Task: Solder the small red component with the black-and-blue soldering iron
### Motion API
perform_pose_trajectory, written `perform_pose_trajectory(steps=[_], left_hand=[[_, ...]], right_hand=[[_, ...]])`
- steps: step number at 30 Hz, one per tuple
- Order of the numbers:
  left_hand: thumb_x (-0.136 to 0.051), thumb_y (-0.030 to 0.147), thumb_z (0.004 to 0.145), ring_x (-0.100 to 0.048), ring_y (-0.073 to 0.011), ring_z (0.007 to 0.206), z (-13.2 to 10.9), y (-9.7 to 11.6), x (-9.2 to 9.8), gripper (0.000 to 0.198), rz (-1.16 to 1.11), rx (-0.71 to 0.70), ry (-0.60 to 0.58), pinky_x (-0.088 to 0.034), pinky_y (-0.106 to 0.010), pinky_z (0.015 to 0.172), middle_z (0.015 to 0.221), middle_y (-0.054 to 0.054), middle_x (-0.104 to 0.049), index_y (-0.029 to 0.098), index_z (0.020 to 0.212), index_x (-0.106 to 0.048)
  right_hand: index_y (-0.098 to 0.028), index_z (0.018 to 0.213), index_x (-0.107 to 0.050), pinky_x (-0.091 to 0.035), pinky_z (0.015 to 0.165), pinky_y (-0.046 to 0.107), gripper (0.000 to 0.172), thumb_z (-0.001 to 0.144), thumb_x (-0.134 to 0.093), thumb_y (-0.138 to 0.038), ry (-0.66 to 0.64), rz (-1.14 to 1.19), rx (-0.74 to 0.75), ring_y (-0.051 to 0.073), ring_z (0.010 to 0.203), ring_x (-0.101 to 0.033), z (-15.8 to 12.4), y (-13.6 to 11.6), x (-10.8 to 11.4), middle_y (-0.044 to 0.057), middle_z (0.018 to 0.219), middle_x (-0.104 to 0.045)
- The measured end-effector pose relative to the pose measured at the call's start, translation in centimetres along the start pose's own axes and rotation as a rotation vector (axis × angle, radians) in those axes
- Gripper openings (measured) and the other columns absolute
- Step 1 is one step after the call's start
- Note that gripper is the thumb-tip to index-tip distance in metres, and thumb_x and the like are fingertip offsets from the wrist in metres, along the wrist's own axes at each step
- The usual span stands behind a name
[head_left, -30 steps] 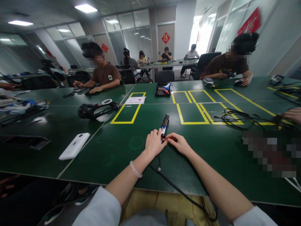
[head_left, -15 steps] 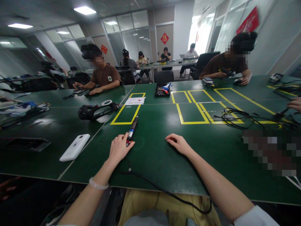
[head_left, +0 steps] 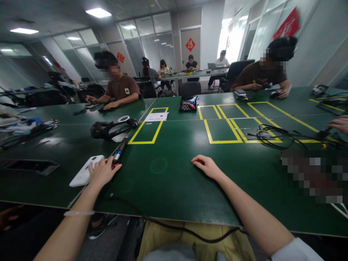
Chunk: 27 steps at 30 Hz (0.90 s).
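Note:
My left hand [head_left: 102,171] is closed round the rear end of a dark electric screwdriver [head_left: 122,145] with a blue-and-silver band. The tool lies low over the green table, its tip pointing away from me and slightly right. Close by on the left, partly behind that hand, is a white power bank-like slab [head_left: 81,175]. A black cable [head_left: 154,218] runs from near the left wrist over the table's front edge toward my lap. My right hand [head_left: 207,166] rests on its side on the table, loosely curved with thumb and fingers apart, holding nothing.
Yellow tape rectangles [head_left: 141,143] mark the table [head_left: 174,188]. A black device [head_left: 104,130], a tape roll [head_left: 123,118], a paper sheet [head_left: 156,116] and a black tray [head_left: 187,108] lie farther off. Tangled cables [head_left: 272,137] sit at right. Two people work across the table.
My left hand has moved left with the screwdriver, ending beside the white slab. The cable's table end has shifted left along with it. My right hand stays in place.

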<state>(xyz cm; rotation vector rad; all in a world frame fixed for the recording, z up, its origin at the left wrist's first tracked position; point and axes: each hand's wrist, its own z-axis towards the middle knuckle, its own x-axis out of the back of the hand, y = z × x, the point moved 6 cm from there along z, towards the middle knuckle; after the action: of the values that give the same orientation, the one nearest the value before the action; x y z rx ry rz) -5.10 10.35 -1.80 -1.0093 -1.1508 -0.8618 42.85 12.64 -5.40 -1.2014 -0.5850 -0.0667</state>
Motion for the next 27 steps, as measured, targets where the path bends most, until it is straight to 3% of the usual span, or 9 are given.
perform_pose_trajectory(steps=[3, 8, 12, 16, 18, 20, 24, 27], left_hand=[[-0.033, 0.060, 0.087, -0.046, -0.0342, 0.116, -0.1, -0.5, 0.4, 0.064, 0.063, 0.029, 0.025, -0.020, -0.054, 0.105, 0.130, -0.013, -0.053, 0.018, 0.134, -0.044], [-0.041, 0.049, 0.086, -0.053, -0.0300, 0.105, -1.8, 0.9, 1.9, 0.048, 0.119, -0.055, 0.223, -0.037, -0.041, 0.093, 0.113, -0.013, -0.060, 0.015, 0.118, -0.051], [-0.034, 0.043, 0.088, -0.058, -0.0312, 0.092, -2.5, 1.7, 2.8, 0.039, 0.071, -0.060, 0.230, -0.041, -0.041, 0.084, 0.100, -0.017, -0.062, 0.014, 0.098, -0.058], [-0.034, 0.046, 0.088, -0.062, -0.0299, 0.087, -2.4, 4.0, 4.3, 0.040, -0.160, 0.019, 0.220, -0.044, -0.040, 0.078, 0.092, -0.013, -0.065, 0.016, 0.100, -0.058], [-0.040, 0.047, 0.087, -0.064, -0.0255, 0.086, -2.5, 7.3, 4.9, 0.036, -0.419, -0.038, 0.163, -0.045, -0.036, 0.077, 0.093, -0.008, -0.067, 0.019, 0.102, -0.057], [-0.045, 0.046, 0.085, -0.064, -0.0200, 0.086, -3.0, 12.2, 5.5, 0.032, -0.726, -0.186, 0.073, -0.046, -0.032, 0.079, 0.092, -0.005, -0.068, 0.020, 0.100, -0.057], [-0.048, 0.044, 0.085, -0.059, -0.0139, 0.074, -5.2, 23.2, 6.1, 0.034, -1.184, -0.497, -0.249, -0.046, -0.028, 0.075, 0.079, -0.002, -0.062, 0.017, 0.101, -0.058], [-0.052, 0.040, 0.084, -0.053, -0.0109, 0.065, -6.7, 29.1, 5.6, 0.041, -1.387, -0.601, -0.476, -0.044, -0.026, 0.066, 0.074, 0.001, -0.057, 0.014, 0.116, -0.054]], right_hand=[[-0.018, 0.095, -0.068, -0.047, 0.077, 0.030, 0.018, 0.087, -0.054, -0.026, -0.002, 0.006, 0.006, 0.017, 0.082, -0.062, 0.0, 0.1, -0.1, 0.004, 0.090, -0.069], [-0.019, 0.095, -0.068, -0.047, 0.075, 0.030, 0.018, 0.087, -0.054, -0.027, 0.001, -0.003, 0.020, 0.017, 0.080, -0.062, 0.1, 0.2, -0.2, 0.004, 0.090, -0.069], [-0.019, 0.094, -0.068, -0.046, 0.075, 0.029, 0.018, 0.087, -0.054, -0.027, -0.001, -0.013, 0.012, 0.017, 0.080, -0.061, 0.1, 0.2, -0.3, 0.004, 0.090, -0.069], [-0.018, 0.093, -0.068, -0.046, 0.075, 0.029, 0.018, 0.086, -0.054, -0.027, -0.008, -0.015, 0.013, 0.017, 0.080, -0.061, 0.1, 0.2, -0.4, 0.004, 0.090, -0.069], [-0.018, 0.093, -0.068, -0.046, 0.076, 0.030, 0.018, 0.086, -0.055, -0.027, -0.008, -0.007, 0.016, 0.017, 0.081, -0.061, 0.1, 0.1, -0.4, 0.004, 0.089, -0.069], [-0.018, 0.094, -0.068, -0.046, 0.076, 0.029, 0.018, 0.086, -0.055, -0.028, -0.009, 0.005, 0.010, 0.017, 0.081, -0.061, 0.1, 0.1, -0.4, 0.004, 0.089, -0.069], [-0.017, 0.096, -0.067, -0.047, 0.075, 0.029, 0.022, 0.086, -0.055, -0.033, -0.027, 0.059, -0.027, 0.017, 0.078, -0.062, 0.1, 0.0, -0.3, 0.004, 0.087, -0.069], [-0.016, 0.102, -0.064, -0.048, 0.073, 0.029, 0.029, 0.088, -0.052, -0.039, -0.037, 0.194, -0.059, 0.015, 0.074, -0.062, 0.2, -0.2, -0.4, 0.004, 0.083, -0.068]])
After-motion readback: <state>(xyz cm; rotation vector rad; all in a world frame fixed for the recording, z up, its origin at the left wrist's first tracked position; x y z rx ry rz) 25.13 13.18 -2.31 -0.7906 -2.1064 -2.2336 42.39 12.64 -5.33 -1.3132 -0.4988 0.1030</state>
